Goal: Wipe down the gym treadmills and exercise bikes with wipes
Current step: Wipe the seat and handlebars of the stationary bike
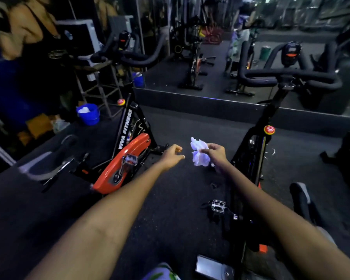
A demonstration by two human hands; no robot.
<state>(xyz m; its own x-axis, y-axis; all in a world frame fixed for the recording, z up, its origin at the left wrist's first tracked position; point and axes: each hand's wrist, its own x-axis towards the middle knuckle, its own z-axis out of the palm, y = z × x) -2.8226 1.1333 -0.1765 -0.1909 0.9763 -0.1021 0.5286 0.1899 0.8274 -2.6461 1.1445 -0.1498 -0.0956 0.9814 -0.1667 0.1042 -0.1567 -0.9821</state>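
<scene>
Left hand [173, 156] loose, right hand [215, 151] pinching.

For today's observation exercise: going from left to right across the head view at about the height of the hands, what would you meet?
Orange-guarded exercise bike → empty left hand → crumpled wipe → right hand pinching it → black exercise bike.
</scene>
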